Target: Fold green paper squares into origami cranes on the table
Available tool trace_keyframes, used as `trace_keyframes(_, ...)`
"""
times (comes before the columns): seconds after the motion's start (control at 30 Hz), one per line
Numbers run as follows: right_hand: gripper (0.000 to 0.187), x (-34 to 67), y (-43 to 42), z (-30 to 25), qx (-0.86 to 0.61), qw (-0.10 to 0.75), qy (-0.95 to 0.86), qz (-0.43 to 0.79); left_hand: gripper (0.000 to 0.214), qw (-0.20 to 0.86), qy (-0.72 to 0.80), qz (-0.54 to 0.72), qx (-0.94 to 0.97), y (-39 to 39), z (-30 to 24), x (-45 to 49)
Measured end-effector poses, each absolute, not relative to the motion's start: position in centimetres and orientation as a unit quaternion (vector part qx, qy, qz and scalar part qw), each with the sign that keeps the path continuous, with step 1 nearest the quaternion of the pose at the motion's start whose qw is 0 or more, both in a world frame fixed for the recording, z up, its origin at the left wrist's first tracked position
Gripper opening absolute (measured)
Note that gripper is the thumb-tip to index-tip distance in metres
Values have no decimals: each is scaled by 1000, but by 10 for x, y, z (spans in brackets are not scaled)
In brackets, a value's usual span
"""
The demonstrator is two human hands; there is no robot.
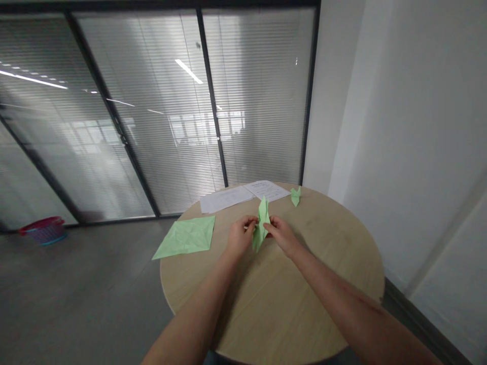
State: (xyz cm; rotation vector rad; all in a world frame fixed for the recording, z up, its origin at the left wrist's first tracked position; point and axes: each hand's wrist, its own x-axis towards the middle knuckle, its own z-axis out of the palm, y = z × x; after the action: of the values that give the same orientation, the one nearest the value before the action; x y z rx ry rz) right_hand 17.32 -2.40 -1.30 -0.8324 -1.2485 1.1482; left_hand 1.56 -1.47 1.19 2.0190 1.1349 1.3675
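Note:
Between my two hands is a folded piece of light green paper, held upright above the table, long and pointed at its top and bottom. My left hand pinches its left side with thumb and forefinger. From the right, my right hand grips the other side, the thumb lying across the near face. Some of the fingers behind the paper are hidden. A flat, creased sheet of green paper lies to the left of my hands, one corner hanging past the table edge. Farther back on the right is a small folded green paper figure.
The round wooden table carries white printed sheets at its far edge. A red and blue basket stands on the floor at far left. Glass partitions with blinds rise behind the table, and a white wall is at right.

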Motion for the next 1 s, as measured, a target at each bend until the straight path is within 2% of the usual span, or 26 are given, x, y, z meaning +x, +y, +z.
trace_keyframes(0.17, 34, 174, -27, -10, -340, 585, -523, 518, 16, 217, 413, 498, 731, -13, 11, 14)
trace_keyframes(0.33, 35, 174, -26, -13, -330, 566, -532, 536, 13, 171, 422, 506, 732, -15, 12, 14)
trace_keyframes(0.43, 36, 174, -25, -14, -339, 569, -520, 539, 28, 129, 451, 545, 695, -14, 10, 15)
trace_keyframes(0.53, 37, 175, -25, -14, -340, 570, -515, 542, 44, 214, 462, 553, 660, -9, 8, 14)
trace_keyframes(0.67, 41, 176, -25, -16, -346, 550, -528, 548, 35, 410, 409, 483, 657, -3, 5, 11)
trace_keyframes(0.83, 42, 174, -23, -20, -365, 528, -530, 554, 33, 406, 398, 493, 659, -4, 8, 8)
trace_keyframes(1.0, 38, 176, -21, -23, -387, 510, -545, 541, 30, 378, 398, 447, 706, -7, 11, 8)
